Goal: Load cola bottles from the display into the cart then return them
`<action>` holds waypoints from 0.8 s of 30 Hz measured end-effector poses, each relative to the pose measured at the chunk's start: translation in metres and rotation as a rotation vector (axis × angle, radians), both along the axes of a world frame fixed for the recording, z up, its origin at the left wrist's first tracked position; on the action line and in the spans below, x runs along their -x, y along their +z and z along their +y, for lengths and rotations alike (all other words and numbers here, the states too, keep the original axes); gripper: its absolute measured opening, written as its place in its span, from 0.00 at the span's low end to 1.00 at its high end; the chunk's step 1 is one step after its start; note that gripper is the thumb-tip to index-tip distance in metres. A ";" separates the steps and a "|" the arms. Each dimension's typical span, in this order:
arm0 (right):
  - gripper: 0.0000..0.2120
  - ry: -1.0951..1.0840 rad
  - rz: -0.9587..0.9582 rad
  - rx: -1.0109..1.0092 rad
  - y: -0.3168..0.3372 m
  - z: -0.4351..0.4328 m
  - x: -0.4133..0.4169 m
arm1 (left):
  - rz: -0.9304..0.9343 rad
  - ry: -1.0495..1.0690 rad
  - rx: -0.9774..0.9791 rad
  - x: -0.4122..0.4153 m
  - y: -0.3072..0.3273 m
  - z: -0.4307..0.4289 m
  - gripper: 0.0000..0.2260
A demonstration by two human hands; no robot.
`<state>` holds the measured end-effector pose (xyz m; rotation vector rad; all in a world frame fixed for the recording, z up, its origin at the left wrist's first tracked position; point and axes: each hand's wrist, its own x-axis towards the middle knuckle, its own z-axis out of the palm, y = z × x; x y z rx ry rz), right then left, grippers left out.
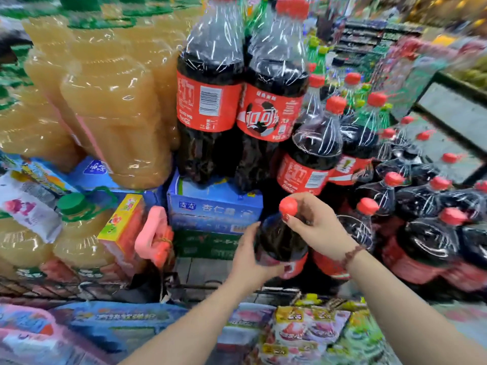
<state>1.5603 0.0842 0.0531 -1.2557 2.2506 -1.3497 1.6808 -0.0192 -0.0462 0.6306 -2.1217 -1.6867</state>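
Observation:
I hold one cola bottle (pixel 279 241) with a red cap and red label, upright, in front of the display. My right hand (pixel 316 222) grips its neck just under the cap. My left hand (pixel 250 256) wraps around its body from the left. Behind it stands the cola display (pixel 411 196): several shrink-wrapped packs of dark bottles with red caps, on the right. Two tall wrapped cola bottles (pixel 237 101) stand higher up on a blue carton (pixel 210 204). The cart's wire edge (pixel 66 288) runs across the lower left.
Large jugs of yellow juice (pixel 105 101) fill the upper left, with more jugs (pixel 79 233) and a colourful box (pixel 123 227) below. Snack packets (pixel 303 330) and blue packs (pixel 118 322) lie along the bottom. A pink handle (pixel 155 233) hangs mid-left. Shelves stand far right.

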 end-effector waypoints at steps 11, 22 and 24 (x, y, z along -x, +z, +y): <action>0.19 -0.104 0.016 -0.041 -0.008 0.032 0.023 | -0.066 0.018 -0.071 0.036 0.007 0.038 0.39; 0.15 -0.161 0.119 -0.068 0.002 0.026 0.025 | -0.181 -0.066 -0.115 0.036 0.005 0.014 0.48; 0.16 -0.164 0.125 -0.071 -0.002 0.027 0.026 | -0.196 -0.061 -0.123 0.033 0.005 0.016 0.47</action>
